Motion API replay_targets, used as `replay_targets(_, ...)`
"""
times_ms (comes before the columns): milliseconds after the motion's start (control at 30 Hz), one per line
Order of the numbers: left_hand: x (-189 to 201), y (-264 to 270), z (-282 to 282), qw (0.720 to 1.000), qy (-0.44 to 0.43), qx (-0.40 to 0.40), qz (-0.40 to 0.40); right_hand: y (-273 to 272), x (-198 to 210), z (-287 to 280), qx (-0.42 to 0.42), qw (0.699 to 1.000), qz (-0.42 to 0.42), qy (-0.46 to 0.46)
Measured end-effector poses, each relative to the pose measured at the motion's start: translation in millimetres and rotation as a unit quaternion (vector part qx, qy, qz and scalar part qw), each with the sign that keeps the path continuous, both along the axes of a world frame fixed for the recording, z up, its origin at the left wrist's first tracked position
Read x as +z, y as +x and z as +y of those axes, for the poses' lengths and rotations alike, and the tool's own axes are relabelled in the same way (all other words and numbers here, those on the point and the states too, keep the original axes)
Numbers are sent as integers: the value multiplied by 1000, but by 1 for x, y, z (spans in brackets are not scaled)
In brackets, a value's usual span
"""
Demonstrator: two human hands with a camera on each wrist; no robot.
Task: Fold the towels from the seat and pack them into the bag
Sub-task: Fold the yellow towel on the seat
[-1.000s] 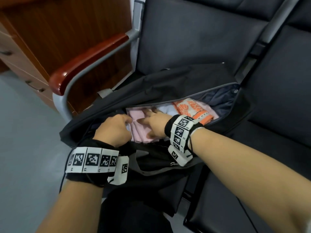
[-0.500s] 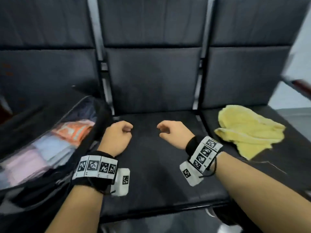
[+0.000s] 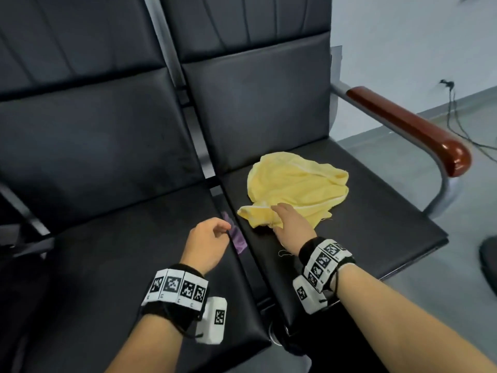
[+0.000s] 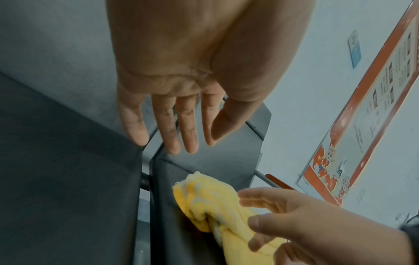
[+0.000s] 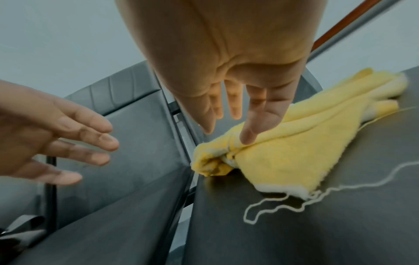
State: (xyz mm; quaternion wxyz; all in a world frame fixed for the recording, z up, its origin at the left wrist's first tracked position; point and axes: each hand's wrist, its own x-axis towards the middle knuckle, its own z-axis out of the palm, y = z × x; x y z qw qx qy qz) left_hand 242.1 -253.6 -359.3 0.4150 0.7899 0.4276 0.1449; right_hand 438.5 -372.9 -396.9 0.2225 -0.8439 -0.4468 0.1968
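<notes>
A crumpled yellow towel (image 3: 298, 184) (image 4: 204, 197) (image 5: 283, 152) lies on the right-hand black seat (image 3: 363, 224). My right hand (image 3: 282, 216) (image 5: 226, 132) reaches onto its near-left corner with straight fingers; the index fingertip (image 5: 248, 139) touches the cloth and the thumb hangs just off it. My left hand (image 3: 215, 232) (image 4: 172, 141) hovers over the gap between the two seats, fingers relaxed and holding nothing. The bag is out of view.
A loose thread (image 5: 294, 202) trails from the towel's hem across the seat. A red-brown armrest (image 3: 408, 130) bounds the seat on the right. A small purple item (image 3: 238, 240) sits in the gap between seats. Cables (image 3: 457, 117) run over the floor.
My view has swung right from the bag to the towel seat. Both hands left the bag and moved right; the right hand now touches the yellow towel's corner.
</notes>
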Motion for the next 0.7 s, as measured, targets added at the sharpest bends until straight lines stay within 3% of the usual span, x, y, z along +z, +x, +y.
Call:
replay_targets(233, -12, 16, 0, 1000, -6, 10, 17, 29, -24, 27, -23, 999, 15, -32)
replay_targets(367, -7, 23, -2, 1000, -9, 10, 14, 49, -9, 23, -32, 999, 22, -8)
replay_targets(467, 6, 31, -5, 1000, -9, 10, -11, 65, 40, 19, -87, 986, 40, 139)
replay_targets(533, 23, 37, -9, 998, -6, 11, -56, 60, 88, 19, -90, 955, 35, 281)
replay_targets(633, 59, 43, -19, 984, -45, -21, -172, 27, 157, 17, -25, 895, 30, 444)
replay_targets(700, 84, 41, -28, 969, -69, -56, -233, 1, 182, 14, 25, 887, 36, 459)
